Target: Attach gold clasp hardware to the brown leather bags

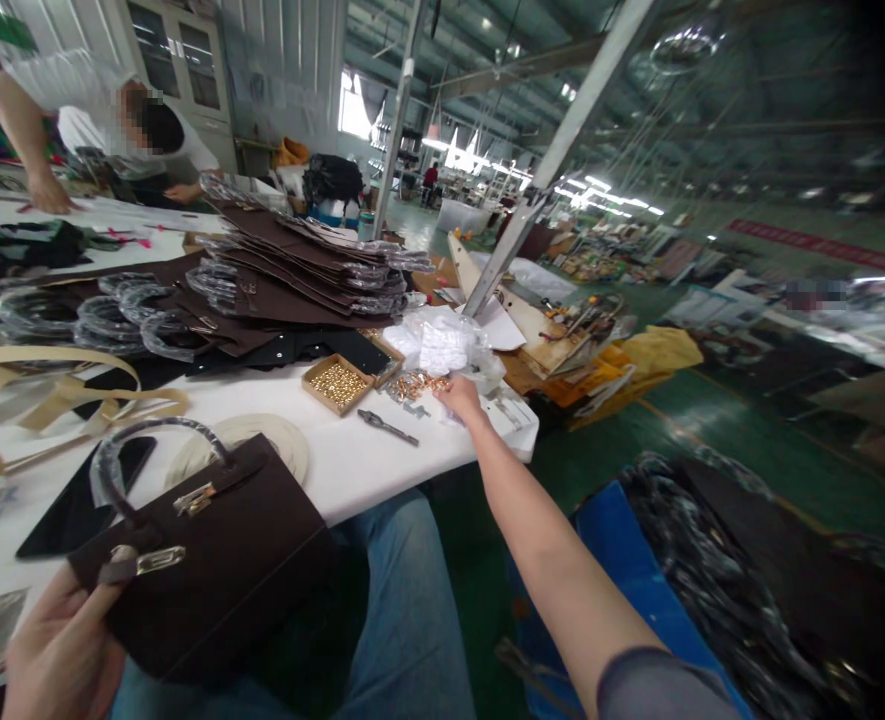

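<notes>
A dark brown handbag (232, 540) with gold clasps and a plastic-wrapped handle rests over my lap against the table edge. My left hand (74, 630) grips its left side, the thumb on a strap end beside the lower clasp. At the table's right part my right hand (458, 398) reaches into a small pile of gold-coloured metal pieces (412, 385); its fingertips are too small to make out. A cardboard box of small gold studs (338, 384) stands left of that pile. Before the box lies a dark metal hand tool (388, 427).
Stacked brown bag panels (284, 265) with wrapped handles fill the table's back. A white plastic bag (438, 340) sits behind the pile. A black tablet-like slab (74, 510) and a tape roll (292, 445) lie near the handbag. A blue bin (629, 560) holds wrapped bags. A co-worker (97, 110) leans over at left.
</notes>
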The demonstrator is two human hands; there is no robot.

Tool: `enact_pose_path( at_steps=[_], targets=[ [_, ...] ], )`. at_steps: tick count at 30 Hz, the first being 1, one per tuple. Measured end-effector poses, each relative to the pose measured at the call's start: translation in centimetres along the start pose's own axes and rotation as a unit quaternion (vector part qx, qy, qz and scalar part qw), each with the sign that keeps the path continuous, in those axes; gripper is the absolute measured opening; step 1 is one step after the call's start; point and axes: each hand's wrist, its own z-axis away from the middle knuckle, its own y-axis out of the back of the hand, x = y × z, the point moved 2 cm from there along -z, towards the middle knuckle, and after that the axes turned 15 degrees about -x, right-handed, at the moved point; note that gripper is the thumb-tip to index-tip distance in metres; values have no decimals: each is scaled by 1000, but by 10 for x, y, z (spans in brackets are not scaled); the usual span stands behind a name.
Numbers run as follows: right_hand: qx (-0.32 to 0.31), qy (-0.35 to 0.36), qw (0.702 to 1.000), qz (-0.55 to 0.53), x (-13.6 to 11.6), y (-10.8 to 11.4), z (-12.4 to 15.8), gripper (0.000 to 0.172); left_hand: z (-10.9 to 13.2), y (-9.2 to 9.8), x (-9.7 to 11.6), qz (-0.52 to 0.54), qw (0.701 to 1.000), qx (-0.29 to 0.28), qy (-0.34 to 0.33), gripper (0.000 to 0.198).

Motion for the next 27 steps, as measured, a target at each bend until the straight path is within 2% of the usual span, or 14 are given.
enact_pose_path(
  at_steps=[3,8,11,14,16,19,21,23,27],
  targets=[
    [6,2,1000,-16,-2,9,6,4,-5,8,-10,27,999,-22,-19,55],
    [39,44,995,-84,-2,30,36,17,-8,19,-26,55,998,-15,-25,55],
    [29,83,984,-153,-4,24,72,35,-10,28,-36,61,997,-23,-29,54],
    [-24,185,946,-266,-25,-6,133,34,-10,33,-43,100,994,-38,-28,56],
    [-103,280,905,-303,-54,-34,187,25,-10,33,-44,129,989,-73,-20,61],
    [-236,415,849,-227,-111,-81,269,11,-7,27,-40,156,981,-114,-13,63],
    [-268,506,804,-160,-149,-111,310,13,-3,24,-36,163,979,-119,-16,62],
    [-253,561,781,-103,-179,-138,331,14,2,24,-34,165,979,-121,-12,61],
    [-202,582,786,-53,-212,-170,334,12,13,32,-34,175,975,-136,7,62]
  ],
)
